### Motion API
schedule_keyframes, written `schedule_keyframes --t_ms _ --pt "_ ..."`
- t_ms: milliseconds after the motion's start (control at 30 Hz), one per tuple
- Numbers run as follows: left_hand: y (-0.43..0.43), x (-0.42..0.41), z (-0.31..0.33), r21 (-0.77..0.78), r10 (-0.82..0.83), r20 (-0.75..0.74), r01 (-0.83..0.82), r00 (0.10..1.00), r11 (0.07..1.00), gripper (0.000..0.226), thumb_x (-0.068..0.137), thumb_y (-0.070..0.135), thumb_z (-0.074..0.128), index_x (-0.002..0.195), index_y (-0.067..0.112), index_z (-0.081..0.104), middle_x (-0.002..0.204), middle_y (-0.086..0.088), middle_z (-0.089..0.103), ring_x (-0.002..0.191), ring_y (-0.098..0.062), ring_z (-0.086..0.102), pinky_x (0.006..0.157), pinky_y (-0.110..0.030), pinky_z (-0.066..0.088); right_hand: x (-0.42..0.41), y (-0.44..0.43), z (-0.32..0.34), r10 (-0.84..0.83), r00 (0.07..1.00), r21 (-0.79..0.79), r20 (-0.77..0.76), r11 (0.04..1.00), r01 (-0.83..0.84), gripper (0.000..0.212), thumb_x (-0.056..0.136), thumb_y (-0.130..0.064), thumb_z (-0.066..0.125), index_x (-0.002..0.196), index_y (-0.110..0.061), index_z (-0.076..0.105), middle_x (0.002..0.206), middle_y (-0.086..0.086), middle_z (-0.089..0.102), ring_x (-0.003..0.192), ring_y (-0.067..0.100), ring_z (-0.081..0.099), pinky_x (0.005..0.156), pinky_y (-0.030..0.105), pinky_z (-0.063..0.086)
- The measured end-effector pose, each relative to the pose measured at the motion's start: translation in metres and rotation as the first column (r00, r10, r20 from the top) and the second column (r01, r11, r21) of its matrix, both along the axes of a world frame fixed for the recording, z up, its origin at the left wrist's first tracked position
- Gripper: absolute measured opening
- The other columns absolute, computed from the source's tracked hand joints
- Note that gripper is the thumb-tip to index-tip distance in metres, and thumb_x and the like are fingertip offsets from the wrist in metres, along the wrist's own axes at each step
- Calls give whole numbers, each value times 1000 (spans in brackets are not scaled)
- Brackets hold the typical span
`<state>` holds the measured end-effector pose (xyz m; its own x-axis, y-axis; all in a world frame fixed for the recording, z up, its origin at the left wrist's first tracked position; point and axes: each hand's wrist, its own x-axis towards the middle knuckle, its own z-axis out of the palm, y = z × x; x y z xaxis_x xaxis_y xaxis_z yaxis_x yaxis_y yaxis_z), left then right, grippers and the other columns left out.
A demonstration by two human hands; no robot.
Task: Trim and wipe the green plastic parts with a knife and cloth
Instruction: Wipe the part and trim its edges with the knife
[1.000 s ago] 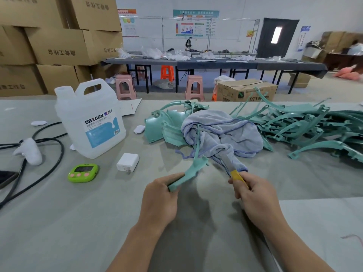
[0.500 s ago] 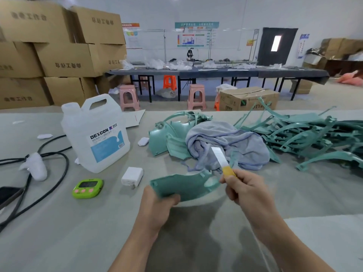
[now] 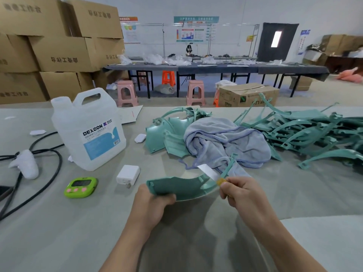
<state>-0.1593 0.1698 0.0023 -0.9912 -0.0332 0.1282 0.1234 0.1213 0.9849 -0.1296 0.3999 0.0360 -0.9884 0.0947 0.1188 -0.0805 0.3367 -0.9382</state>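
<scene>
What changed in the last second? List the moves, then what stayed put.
The left hand turned the green part from edge-on, pointing away, to crosswise with its broad face showing. The right hand tipped the knife further left, so the blade now lies by the part's thin curved arm. Both grips stayed; the cloth, jug and timer did not move.

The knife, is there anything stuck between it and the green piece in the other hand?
No, nothing visible. The knife in the right hand sits right at the curved strip of the green piece that the left hand grips. The cloth lies behind them, not between.
</scene>
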Motion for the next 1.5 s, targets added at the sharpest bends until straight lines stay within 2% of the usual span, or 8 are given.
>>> schedule_keyframes --t_ms 200,367,500,567,800,1067,1300,1500 --pt "0 0 2 -3 -16 -16 16 1000 1000 48 58 8 70 96 36 80 95 6 79 91 -14 74 79 -31 57 -3 8 -5 -134 991 136 -2 982 133 25 87 -20 63 65 -8 59 49 -4 37 47 11 32 49 30 27" --pt "-1 3 1 3 -31 -22 31 999 1000 48 60 9 70 97 39 79 95 6 79 89 -11 73 76 -24 58 7 -3 2 32 999 -48 -44 998 -34 27 78 -31 59 61 -10 57 50 -2 34 51 14 28 47 26 23" --pt "0 2 -1 33 -44 -50 45 998 998 48 60 7 70 96 37 79 96 4 79 91 -13 74 77 -26 58 -4 5 -7 -156 988 227 -12 962 154 27 89 -18 62 65 -6 58 45 -6 39 46 11 33 51 31 30" --pt "-1 2 -1 61 -49 -68 53 996 997 48 58 5 69 95 34 80 97 2 79 91 -14 74 75 -23 58 -8 11 -9 -223 975 243 -4 945 217 25 88 -16 62 66 -4 60 46 -6 42 49 13 37 55 33 33" --pt "-4 0 -5 490 82 26 -84 996 868 49 67 -23 63 105 6 74 106 -13 77 95 -27 75 73 -29 59 -1 -6 -11 -111 994 169 2 980 109 22 89 -19 61 69 -10 59 50 -7 36 48 9 31 51 31 27" --pt "6 6 2 281 31 -80 -7 996 960 50 51 -3 66 86 29 80 93 -3 79 85 -16 74 69 -23 57 3 -19 -18 6 1000 164 9 986 -8 24 94 -19 59 71 -13 59 48 -12 44 48 5 36 54 30 30" --pt "3 5 0 232 -19 -94 41 995 972 45 51 -2 67 88 20 81 93 -9 79 87 -22 74 74 -32 57 -1 -10 -14 34 990 82 138 996 -46 27 85 -22 59 58 -19 60 46 -10 36 44 6 29 49 28 26" --pt "5 7 1 210 -18 -92 37 996 977 45 50 -2 66 85 23 81 89 -5 79 80 -15 73 67 -23 55 1 -12 -11 65 986 44 152 996 -73 28 85 -23 58 58 -16 59 48 -4 36 46 11 29 50 29 24"
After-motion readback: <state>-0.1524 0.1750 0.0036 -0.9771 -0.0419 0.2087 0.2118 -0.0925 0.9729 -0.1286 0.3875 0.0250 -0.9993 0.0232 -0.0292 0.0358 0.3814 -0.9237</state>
